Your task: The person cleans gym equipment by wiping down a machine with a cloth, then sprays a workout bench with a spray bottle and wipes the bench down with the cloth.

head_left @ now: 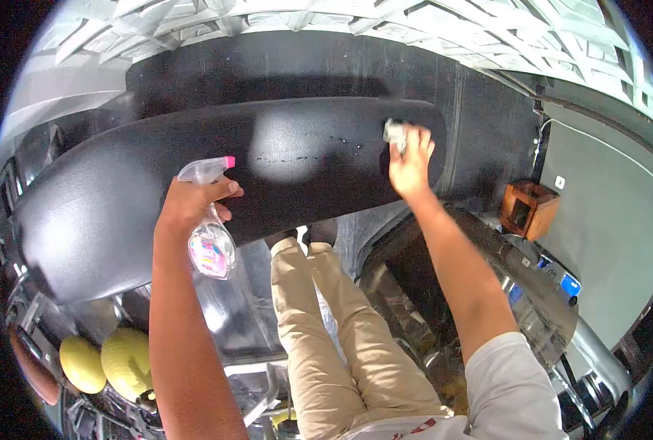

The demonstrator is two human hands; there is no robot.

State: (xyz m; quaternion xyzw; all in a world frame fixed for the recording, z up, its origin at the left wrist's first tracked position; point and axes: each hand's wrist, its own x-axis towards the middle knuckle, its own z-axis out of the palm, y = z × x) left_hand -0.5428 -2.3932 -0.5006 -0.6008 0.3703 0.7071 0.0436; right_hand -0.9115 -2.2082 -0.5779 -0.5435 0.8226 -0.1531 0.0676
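My left hand (202, 202) is wrapped round the neck of a clear spray bottle (213, 249) with a pink nozzle and a pink-and-white label. The bottle is held upright in front of a long black padded bench (194, 139). Toward the bench's right end, my right hand (412, 161) grips a small crumpled white cloth (394, 132), right over the black surface. Lines of wet drops (290, 158) run across the middle of the padding, to the left of the cloth.
A wooden box (529, 210) stands at the right by a grey wall (605, 220). Close to my right arm is a dark glossy table (480, 257). Yellow rounded objects (127, 363) sit low on the left. White lattice panelling (414, 18) runs along the top.
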